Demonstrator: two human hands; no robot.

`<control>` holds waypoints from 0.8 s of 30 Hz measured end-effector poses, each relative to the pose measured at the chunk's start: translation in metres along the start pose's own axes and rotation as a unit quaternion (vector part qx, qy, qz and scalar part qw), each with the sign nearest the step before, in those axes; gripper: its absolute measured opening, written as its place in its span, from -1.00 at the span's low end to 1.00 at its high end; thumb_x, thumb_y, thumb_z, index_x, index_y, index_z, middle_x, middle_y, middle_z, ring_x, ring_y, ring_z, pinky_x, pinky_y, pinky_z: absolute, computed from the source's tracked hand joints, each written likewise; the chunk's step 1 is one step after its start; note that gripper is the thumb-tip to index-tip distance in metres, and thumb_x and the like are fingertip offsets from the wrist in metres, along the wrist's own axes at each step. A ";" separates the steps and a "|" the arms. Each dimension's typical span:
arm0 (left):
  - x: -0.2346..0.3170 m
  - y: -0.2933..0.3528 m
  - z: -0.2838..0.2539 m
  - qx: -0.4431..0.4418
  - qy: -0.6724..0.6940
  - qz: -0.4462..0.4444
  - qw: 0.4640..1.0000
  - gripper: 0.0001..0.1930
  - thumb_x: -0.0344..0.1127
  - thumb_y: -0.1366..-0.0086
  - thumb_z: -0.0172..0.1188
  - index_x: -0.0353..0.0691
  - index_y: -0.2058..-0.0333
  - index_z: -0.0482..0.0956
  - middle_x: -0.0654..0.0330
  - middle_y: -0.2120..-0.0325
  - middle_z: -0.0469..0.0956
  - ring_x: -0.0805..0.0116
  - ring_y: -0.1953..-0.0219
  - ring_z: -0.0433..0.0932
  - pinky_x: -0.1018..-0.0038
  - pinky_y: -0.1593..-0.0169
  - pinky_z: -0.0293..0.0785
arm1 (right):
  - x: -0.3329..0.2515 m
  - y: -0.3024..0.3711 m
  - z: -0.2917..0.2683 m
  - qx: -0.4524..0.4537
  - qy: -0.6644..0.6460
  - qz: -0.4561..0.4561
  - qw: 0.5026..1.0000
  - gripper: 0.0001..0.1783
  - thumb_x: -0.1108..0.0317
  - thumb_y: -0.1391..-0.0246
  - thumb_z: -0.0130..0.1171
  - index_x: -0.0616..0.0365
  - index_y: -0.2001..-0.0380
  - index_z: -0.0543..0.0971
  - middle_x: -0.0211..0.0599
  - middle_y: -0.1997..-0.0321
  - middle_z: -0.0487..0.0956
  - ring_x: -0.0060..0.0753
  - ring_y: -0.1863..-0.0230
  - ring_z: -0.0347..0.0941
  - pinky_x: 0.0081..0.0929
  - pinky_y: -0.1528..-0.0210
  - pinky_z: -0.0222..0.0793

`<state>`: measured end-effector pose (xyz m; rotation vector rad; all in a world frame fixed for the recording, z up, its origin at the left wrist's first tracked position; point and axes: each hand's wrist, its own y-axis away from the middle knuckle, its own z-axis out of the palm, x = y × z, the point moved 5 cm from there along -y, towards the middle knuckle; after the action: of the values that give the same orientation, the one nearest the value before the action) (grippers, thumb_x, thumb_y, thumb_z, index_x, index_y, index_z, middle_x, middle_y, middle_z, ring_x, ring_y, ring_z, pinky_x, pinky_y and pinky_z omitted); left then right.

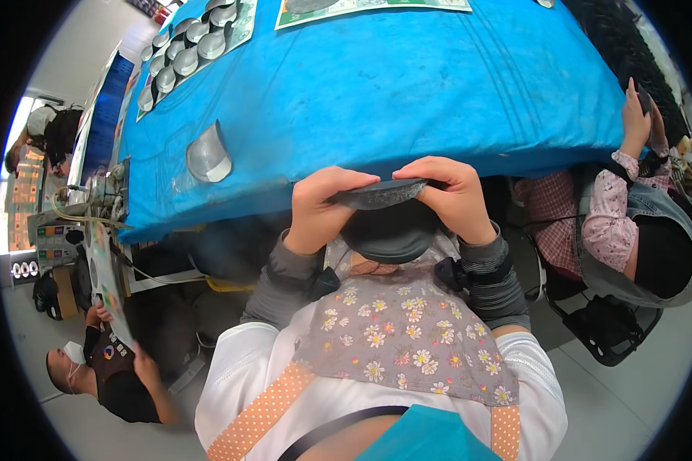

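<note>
Both of my hands hold one dark grey curved piece point(380, 194) by its ends, at the near edge of the blue table. My left hand point(319, 206) pinches its left end, and my right hand point(455, 198) grips the right end, thumbs and fingers closed on it. Just below it, over my lap, is a black rounded form point(392, 237); I cannot tell whether it belongs to the same piece. A loose silvery grey cup-shaped piece point(209, 156) with a pointed tip lies on the table, to the left of my hands.
Blue cloth point(346, 92) covers the table. At the far left, several similar cup pieces point(186, 61) stand in rows on a printed sheet. Another printed sheet point(377, 6) lies at the back. A co-worker's hand point(634, 123) is at the right; a masked person point(123, 373) holds a board at left.
</note>
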<state>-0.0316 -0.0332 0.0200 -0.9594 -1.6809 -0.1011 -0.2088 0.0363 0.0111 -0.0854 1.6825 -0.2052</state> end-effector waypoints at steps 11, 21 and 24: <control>0.013 -0.011 0.003 -0.016 0.032 0.104 0.994 -0.75 -0.65 0.07 0.27 -0.28 0.35 0.64 0.12 0.35 0.61 0.34 0.31 0.53 0.52 0.28 0.41 | -0.018 -0.005 0.005 0.003 0.020 -0.119 0.993 -0.77 0.62 0.16 0.20 0.20 0.33 0.62 -0.34 0.36 0.58 -0.44 0.33 0.48 -0.59 0.29 0.37; 0.004 -0.007 0.009 -0.089 0.127 0.035 0.987 -0.80 -0.54 0.01 0.31 -0.27 0.33 0.65 0.16 0.36 0.60 0.36 0.36 0.53 0.51 0.28 0.45 | -0.014 0.001 0.001 -0.022 0.016 -0.150 0.988 -0.83 0.62 0.20 0.30 0.20 0.43 0.63 -0.34 0.45 0.55 -0.48 0.41 0.45 -0.60 0.40 0.34; 0.015 -0.008 0.008 -0.025 0.036 -0.017 0.999 -0.92 -0.45 -0.08 0.26 -0.35 0.49 0.58 0.19 0.53 0.54 0.42 0.50 0.43 0.53 0.39 0.34 | -0.011 0.002 -0.006 0.001 -0.019 -0.086 0.996 -0.86 0.59 0.16 0.29 0.24 0.43 0.62 -0.38 0.46 0.54 -0.56 0.41 0.43 -0.64 0.38 0.31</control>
<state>-0.0430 -0.0265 0.0330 -0.9529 -1.6353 -0.1995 -0.2133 0.0407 0.0223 -0.2319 1.6384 -0.3315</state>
